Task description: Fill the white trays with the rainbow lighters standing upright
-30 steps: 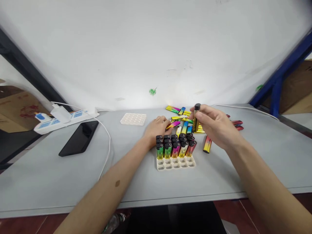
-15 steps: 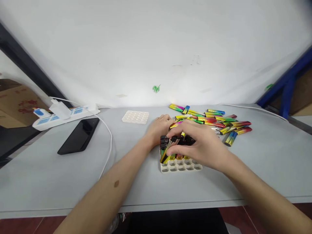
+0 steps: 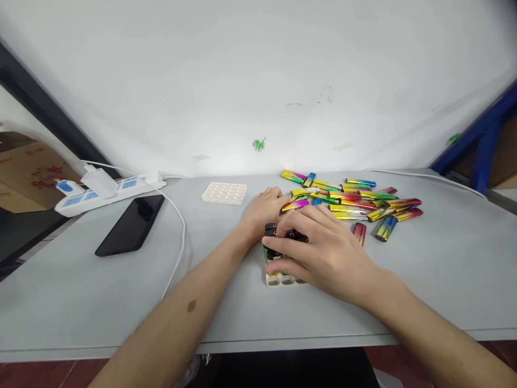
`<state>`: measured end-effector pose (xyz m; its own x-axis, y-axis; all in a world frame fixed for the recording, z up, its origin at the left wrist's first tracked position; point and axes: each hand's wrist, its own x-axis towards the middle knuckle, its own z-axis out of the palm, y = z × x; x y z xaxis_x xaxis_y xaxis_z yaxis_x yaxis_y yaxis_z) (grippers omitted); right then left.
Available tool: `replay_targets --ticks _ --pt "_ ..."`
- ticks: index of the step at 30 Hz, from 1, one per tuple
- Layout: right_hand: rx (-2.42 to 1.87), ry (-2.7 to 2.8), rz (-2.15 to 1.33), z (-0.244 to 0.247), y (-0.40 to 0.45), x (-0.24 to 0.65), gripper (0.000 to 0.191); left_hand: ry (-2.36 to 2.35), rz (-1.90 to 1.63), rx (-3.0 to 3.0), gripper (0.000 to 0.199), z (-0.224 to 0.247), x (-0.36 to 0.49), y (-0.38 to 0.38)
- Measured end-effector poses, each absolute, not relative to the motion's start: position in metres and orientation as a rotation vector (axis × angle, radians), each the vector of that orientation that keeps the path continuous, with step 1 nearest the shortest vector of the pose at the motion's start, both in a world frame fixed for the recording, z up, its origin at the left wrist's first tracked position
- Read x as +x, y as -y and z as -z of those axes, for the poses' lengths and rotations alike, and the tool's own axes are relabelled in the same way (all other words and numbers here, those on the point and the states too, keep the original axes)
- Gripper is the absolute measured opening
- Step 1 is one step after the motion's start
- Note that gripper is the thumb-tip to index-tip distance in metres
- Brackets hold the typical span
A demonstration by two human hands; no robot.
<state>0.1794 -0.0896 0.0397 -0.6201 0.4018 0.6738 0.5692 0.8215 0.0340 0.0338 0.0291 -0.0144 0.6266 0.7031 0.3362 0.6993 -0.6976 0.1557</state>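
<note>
A cream tray with oval holes (image 3: 278,282) stands on the desk, its back rows filled with black-topped tubes (image 3: 271,228). Over the tray's left front, my right hand (image 3: 329,250) has thumb and fingers closed round a black-topped metallic tube (image 3: 273,254), which stands in the tray. My left hand (image 3: 266,207) rests at the tray's back left corner; its fingertips point toward the loose tubes, and what they touch is hidden. Several shiny multicoloured tubes (image 3: 351,205) lie in a pile behind and right of my right hand.
A second white holed tray (image 3: 224,193) lies left of my left hand. Farther left are a black phone (image 3: 131,225), a white cable (image 3: 183,231) and a power strip (image 3: 151,183) with plugs. A cardboard box (image 3: 32,175) stands at the far left.
The tube in my right hand has gone from tilted above the tray to upright in it. My right hand has moved lower and slightly left. A red tube now shows behind my right hand.
</note>
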Motion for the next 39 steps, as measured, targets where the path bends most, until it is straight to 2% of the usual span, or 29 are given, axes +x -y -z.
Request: replay_targets --ticks 2,4,8,10,13,19,26,31,39 --pt "-0.683 2.269 0.313 -0.041 0.09 0.182 0.027 -1.205 -0.647 2.814 0.02 0.015 0.034 -0.029" --pt "-0.71 2.159 0.306 -0.043 0.087 0.189 0.022 -1.173 -0.756 2.804 0.024 0.015 0.034 -0.029" --pt "-0.989 1.797 0.227 -0.041 0.067 0.212 0.025 -1.146 -1.024 2.764 0.034 0.012 0.034 -0.027" --pt "-1.183 1.62 0.02 -0.036 0.054 0.223 0.026 -1.109 -1.142 2.755 0.038 0.01 0.034 -0.024" --pt "-1.259 1.643 -0.49 -0.028 0.039 0.232 0.037 -1.032 -1.237 2.729 0.039 0.008 0.033 -0.02" --pt "-1.069 1.574 -0.915 -0.016 0.03 0.231 0.037 -1.147 -1.078 2.668 0.042 0.004 0.031 -0.013" --pt "-0.914 1.181 -1.081 -0.015 0.023 0.234 0.027 -1.192 -0.765 2.615 0.044 0.005 0.027 -0.019" --pt "-0.861 1.01 -1.321 -0.024 0.028 0.236 0.034 -1.238 -0.68 2.626 0.043 0.012 0.024 -0.026" --pt "-0.974 0.962 -1.399 -0.024 0.029 0.235 0.052 -1.229 -0.564 2.674 0.038 0.022 0.023 -0.032"
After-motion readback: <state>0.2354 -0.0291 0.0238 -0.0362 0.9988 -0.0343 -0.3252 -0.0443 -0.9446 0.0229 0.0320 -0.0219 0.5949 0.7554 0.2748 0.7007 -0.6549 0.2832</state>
